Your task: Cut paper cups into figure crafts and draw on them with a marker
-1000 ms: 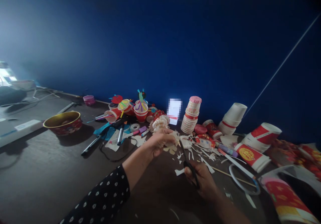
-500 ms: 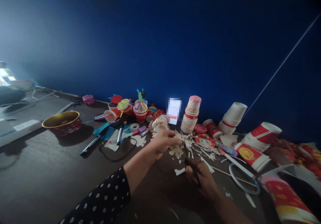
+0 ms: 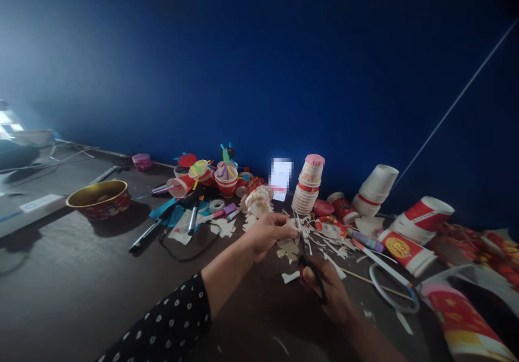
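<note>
The left hand [image 3: 265,238] pinches a small white paper piece [image 3: 292,223] above the bench [image 3: 97,270]; the right hand [image 3: 327,289] grips black-handled scissors [image 3: 318,279], blades beside the paper; cream cut-outs [image 3: 287,250] lie below.

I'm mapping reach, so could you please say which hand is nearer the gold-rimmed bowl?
The left hand is nearer, right of the gold-rimmed bowl; the right hand is farther right.

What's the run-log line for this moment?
left hand: pinching pale paper | right hand: gripping black-handled scissors beside the paper | nearby: paper scraps, cup stack
</note>
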`<state>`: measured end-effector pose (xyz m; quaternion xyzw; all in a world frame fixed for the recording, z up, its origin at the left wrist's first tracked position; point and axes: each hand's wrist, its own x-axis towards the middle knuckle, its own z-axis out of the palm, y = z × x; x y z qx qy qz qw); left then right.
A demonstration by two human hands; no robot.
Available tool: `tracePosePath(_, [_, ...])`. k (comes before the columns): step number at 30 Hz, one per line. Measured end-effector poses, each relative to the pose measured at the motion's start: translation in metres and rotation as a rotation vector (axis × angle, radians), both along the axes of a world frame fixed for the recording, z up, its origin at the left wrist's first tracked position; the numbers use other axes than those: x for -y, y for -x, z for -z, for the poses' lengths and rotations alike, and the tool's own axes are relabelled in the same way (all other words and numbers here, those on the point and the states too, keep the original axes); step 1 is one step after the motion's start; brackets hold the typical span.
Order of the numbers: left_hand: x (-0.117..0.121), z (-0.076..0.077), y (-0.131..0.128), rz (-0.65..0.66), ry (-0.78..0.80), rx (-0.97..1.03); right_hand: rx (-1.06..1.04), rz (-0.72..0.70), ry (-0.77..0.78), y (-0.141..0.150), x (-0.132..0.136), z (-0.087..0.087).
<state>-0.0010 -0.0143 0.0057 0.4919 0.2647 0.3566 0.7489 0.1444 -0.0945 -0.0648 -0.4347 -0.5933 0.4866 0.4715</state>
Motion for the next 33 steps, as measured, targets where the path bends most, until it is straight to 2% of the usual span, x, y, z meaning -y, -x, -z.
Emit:
tracePosePath(9, [-0.002,0.000,0.002,0.006,0.024,-0.032,0.075,0.001,-0.029,0.001,0.002,-0.006])
tracePosePath(16, [-0.001,-0.007,0.006,0.007,-0.008,-0.104,0.071,-0.042,-0.013,0.002,0.003,-0.013])
tracePosePath(26, [-0.002,-0.013,0.011,0.046,-0.057,-0.186,0.163,-0.028,-0.037,0.002,0.003,-0.015])
tracePosePath(33, [-0.004,-0.013,0.012,0.040,-0.026,-0.202,0.168,-0.032,-0.050,0.002,0.003,-0.012])
